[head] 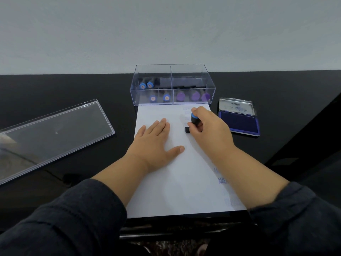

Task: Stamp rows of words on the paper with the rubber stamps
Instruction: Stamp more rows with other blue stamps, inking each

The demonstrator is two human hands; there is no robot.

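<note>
Table [55,89]: a big black table is holding everything.
Lid [49,133]: a clear lid is lying flat on the left, well apart from the paper.
Paper [166,191]: a white sheet is lying in the middle, with blue words running down its right side.
Box [172,84]: a clear box is sitting at the top edge of the paper, holding blue and purple stamps.
Ink pad [239,121]: it is sitting open, just right of the paper.
Left hand [155,143]: it is lying flat on the paper, fingers straight.
Right hand [206,126]: its fingers are curling around a stamp.
Stamp [193,121]: it is standing on the paper's right side, under the faint words.
</note>
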